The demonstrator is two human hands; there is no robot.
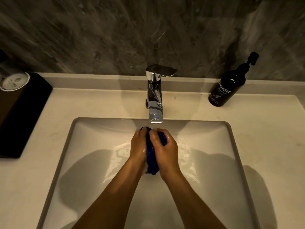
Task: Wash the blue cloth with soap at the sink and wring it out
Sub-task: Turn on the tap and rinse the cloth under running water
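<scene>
The cloth (pixel 151 156) sits bunched between the fingers (pixel 155 138) of both hands, over the sink (pixel 214 154); the faucet (pixel 155 95) stands just behind the fingertips, the soap bottle (pixel 228 85) far right, a tray (pixel 21 113) far left

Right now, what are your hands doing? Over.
Both hands, left and right, squeezing blue cloth. Tap running over it. Nothing in the way.

Blue cloth (pixel 151 156); white sink (pixel 214 146); black soap bottle (pixel 228 85); chrome tap (pixel 155 95).
</scene>
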